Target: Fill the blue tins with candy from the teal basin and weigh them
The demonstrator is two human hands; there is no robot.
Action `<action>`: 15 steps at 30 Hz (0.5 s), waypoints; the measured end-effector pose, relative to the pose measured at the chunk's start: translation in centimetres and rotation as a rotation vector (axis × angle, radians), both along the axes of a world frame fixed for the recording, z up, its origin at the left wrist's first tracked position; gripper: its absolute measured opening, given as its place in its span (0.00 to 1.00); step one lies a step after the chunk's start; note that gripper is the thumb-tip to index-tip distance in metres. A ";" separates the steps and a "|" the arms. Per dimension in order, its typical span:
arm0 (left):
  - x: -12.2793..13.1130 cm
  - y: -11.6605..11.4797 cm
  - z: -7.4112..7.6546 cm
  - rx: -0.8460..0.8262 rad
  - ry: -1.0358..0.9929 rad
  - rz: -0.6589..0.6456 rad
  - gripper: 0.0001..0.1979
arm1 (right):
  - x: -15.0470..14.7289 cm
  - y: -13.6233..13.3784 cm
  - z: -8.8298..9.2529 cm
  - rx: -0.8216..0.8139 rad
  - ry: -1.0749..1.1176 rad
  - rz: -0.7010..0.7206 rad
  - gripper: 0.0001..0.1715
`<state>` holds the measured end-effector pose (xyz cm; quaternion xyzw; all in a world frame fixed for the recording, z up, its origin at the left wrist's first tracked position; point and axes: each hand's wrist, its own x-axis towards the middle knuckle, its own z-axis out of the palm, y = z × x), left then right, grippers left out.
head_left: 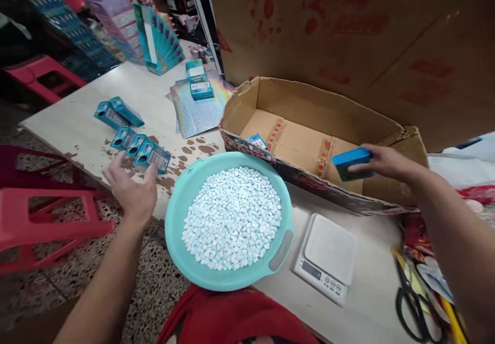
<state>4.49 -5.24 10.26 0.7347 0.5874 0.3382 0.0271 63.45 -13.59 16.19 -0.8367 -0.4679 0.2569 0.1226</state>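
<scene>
My right hand is closed on a small blue box and holds it over the open cardboard carton. One small blue box lies inside the carton near its front wall. My left hand is open, fingers spread, reaching toward a row of open blue boxes on the white table; its fingertips are just short of them. A teal basin full of small white candies sits between my hands at the table's front edge.
A white digital scale stands right of the basin. Scissors and pens lie at the far right. Two more blue boxes, holographic sheets and a teal display carton lie farther back. Red plastic stools stand left.
</scene>
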 end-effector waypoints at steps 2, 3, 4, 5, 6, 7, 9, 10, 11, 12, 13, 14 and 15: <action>1.8 -1.5 1.3 0.010 0.030 -0.024 0.25 | -2.8 -2.1 3.0 0.415 0.015 -0.089 0.27; 2.8 -2.3 1.7 -0.064 0.088 -0.138 0.23 | -4.8 -3.4 4.1 0.580 0.072 -0.064 0.30; 3.8 -3.0 1.9 -0.184 0.172 -0.299 0.23 | -7.3 -4.8 4.8 0.681 0.145 0.002 0.33; 4.6 -3.6 1.9 -0.307 0.263 -0.436 0.24 | -9.8 -6.2 5.0 0.713 0.214 0.074 0.34; 5.4 -4.3 1.6 -0.419 0.359 -0.522 0.27 | -12.4 -7.4 4.9 0.693 0.283 0.153 0.34; 5.9 -5.1 1.2 -0.508 0.449 -0.559 0.30 | -14.7 -8.6 4.4 0.666 0.338 0.229 0.30; 6.3 -6.7 0.4 -0.606 0.586 -0.548 0.34 | -18.1 -10.6 2.9 0.680 0.391 0.299 0.23; 6.3 -7.6 0.0 -0.626 0.631 -0.530 0.34 | -19.1 -11.5 2.0 0.695 0.405 0.288 0.21; 6.3 -8.4 -0.2 -0.643 0.659 -0.516 0.34 | -19.7 -12.3 1.1 0.711 0.420 0.246 0.20; 6.3 -9.2 -0.3 -0.662 0.666 -0.512 0.34 | -19.9 -13.0 0.2 0.720 0.445 0.176 0.21; 6.4 -10.0 -0.4 -0.689 0.651 -0.519 0.33 | -19.8 -13.7 -0.7 0.726 0.495 0.080 0.22; 6.7 -10.6 -0.4 -0.728 0.619 -0.526 0.33 | -19.7 -14.3 -1.4 0.729 0.578 -0.040 0.23; 7.1 -11.1 -0.4 -0.770 0.580 -0.535 0.33 | -19.5 -14.7 -2.1 0.735 0.693 -0.182 0.24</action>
